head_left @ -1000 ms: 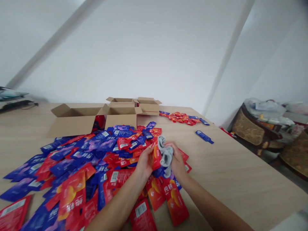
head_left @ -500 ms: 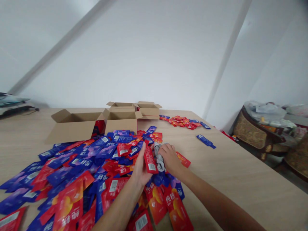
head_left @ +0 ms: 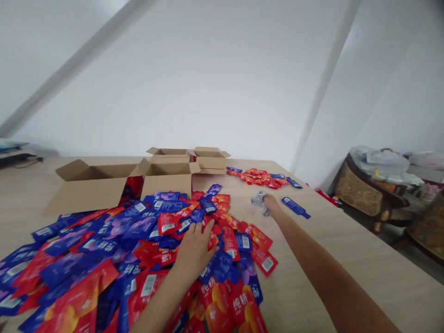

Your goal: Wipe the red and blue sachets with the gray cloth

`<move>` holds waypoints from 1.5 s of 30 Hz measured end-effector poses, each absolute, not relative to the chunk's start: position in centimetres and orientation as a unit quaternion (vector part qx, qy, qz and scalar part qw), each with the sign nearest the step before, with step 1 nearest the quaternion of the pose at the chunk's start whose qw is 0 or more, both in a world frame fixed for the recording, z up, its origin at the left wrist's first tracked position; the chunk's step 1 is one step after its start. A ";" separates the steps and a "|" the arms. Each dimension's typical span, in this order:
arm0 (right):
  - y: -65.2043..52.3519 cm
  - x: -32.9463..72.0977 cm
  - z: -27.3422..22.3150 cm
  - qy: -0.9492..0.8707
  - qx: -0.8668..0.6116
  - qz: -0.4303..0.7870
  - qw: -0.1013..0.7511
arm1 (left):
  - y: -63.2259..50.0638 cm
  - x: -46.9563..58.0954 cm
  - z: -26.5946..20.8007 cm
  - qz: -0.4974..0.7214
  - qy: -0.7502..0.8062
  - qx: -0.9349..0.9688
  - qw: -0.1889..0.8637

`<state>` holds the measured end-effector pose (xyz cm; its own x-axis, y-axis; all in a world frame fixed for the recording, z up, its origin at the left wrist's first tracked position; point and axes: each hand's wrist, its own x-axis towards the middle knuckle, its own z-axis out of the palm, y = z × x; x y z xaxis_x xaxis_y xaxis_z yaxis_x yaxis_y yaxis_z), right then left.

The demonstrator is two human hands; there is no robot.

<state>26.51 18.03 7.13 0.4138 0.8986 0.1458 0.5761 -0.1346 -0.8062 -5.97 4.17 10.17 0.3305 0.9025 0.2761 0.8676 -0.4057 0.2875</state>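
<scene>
Rests w/ L hand [head_left: 194, 247] on the packs [head_left: 138, 226], palm down, fingers spread & a bit curled; nothing seen gripped. Grips cloth [head_left: 258, 199] in R hand [head_left: 272, 206], closed round one end, w/ the rest loose to the L of the fist; can't tell if resting on the table [head_left: 364, 259] or just above. Looks like a pick-out step for L hand, w/ cloth held apart in R hand (judging by pose only). Prob. calls next for closing thumb & fingertips on a single edge & lifting w/o dragging neighbours, given the overlap. As for looks: flat, glossy, red or blue; fruit in orange-yellow on the red, pale purple shapes on the blue; white lettering & barcode panels on some. Strewn at all angles under L hand, to both sides & nearer, spreading widest to its L. Just R of L hand, a red pack [head_left: 230, 243] in plain view. Ahead of L hand & to its L, open boxes [head_left: 166, 184]. Beyond R hand, far heap [head_left: 258, 178], mostly red, some blue; near R hand on its R, a lone blue pack [head_left: 295, 207], flat. Well off to R, a chair [head_left: 359, 185] & bags [head_left: 381, 159].
</scene>
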 end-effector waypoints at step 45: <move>0.8 6.4 13.0 -0.794 -0.458 -0.051 0.396 | 0.6 -2.4 13.2 0.540 0.216 0.163 0.797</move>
